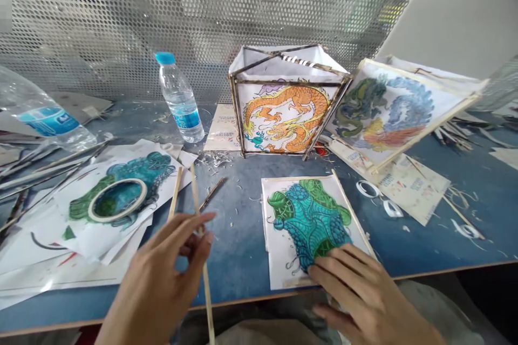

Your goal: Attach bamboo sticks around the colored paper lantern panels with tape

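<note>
1. At near left, the left hand (159, 267) is half curling about a thin strip (207, 291); whether it is gripping, I cannot tell.
2. At near right, the right hand (360, 291) is lying open, holding nothing, fingers resting on the teal-green picture (309, 213).

The left hand (162, 269) and the right hand (360, 291) are bare. Soft grey clothes (441, 304) show below the table (238, 259).

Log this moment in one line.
left hand: holding thin strip | right hand: on blue-green drawing | behind: orange-dragon lantern, upright | left side: cream ring on papers
</note>
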`<state>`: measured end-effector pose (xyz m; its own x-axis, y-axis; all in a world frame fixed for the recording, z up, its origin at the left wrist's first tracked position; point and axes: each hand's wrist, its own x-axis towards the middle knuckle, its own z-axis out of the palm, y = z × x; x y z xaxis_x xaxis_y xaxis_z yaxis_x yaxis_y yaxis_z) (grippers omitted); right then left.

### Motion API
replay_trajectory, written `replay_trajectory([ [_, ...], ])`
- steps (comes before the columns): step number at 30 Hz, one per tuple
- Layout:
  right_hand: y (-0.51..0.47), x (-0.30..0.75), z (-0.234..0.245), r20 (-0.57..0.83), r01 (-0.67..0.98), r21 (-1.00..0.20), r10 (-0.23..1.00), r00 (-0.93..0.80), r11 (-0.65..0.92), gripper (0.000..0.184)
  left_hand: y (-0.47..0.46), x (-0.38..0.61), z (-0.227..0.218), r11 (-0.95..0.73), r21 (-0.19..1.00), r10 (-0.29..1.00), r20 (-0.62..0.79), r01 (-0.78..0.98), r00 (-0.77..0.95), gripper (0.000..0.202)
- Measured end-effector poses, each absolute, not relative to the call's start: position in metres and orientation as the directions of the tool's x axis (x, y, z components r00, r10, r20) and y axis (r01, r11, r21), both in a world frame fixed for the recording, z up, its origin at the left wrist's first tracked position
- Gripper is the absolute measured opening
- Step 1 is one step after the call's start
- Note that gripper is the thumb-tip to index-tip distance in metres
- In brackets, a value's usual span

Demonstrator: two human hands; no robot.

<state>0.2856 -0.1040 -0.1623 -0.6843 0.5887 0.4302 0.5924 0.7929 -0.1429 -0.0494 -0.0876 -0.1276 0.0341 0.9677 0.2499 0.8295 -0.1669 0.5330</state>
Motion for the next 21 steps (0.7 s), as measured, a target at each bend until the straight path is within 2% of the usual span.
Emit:
replay_trajectory([
  [2, -0.102, 0.286, -0.147, 0.414, 0.601, -0.255, 0.648, -0.640, 0.757, 0.036, -0.099, -0.025, -0.126, -0.278, 0.658, 0.959, 0.238, 0.700, 0.156, 0.034],
  [5, -0.086, 0.278, -0.122, 0.283, 0.603, -0.573, 0.824, -0.491, 0.556, 0.043, -0.114, 0.008, -0.129, -0.377, 0.782, 0.908, 0.206, 0.497, 0.364, 0.037],
  [7, -0.065, 0.265, -0.109, 0.125, 0.475, -0.807, 0.888, -0.443, 0.350, 0.045, -0.119, 0.022, -0.134, -0.355, 0.844, 0.881, 0.159, 0.402, 0.445, 0.038],
  [9, -0.041, 0.249, -0.103, -0.026, 0.317, -0.939, 0.888, -0.459, 0.136, 0.039, -0.121, 0.030, -0.140, -0.297, 0.886, 0.883, 0.114, 0.355, 0.455, 0.039],
  [11, -0.018, 0.233, -0.100, -0.098, 0.190, -0.982, 0.864, -0.495, -0.003, 0.028, -0.122, 0.032, -0.145, -0.251, 0.908, 0.898, 0.089, 0.336, 0.431, 0.037],
  [14, 0.010, 0.217, -0.103, -0.163, 0.115, -0.986, 0.828, -0.536, -0.120, 0.021, -0.121, 0.029, -0.152, -0.180, 0.931, 0.925, 0.051, 0.317, 0.376, 0.035],
  [18, 0.041, 0.207, -0.115, -0.217, 0.154, -0.975, 0.843, -0.493, -0.161, 0.010, -0.119, 0.022, -0.162, -0.075, 0.943, 0.970, -0.007, 0.325, 0.244, 0.041],
  [21, 0.065, 0.203, -0.132, -0.279, 0.237, -0.954, 0.843, -0.459, -0.186, 0.016, -0.114, 0.018, -0.170, -0.153, 0.882, 0.973, 0.056, 0.445, 0.223, 0.039],
])
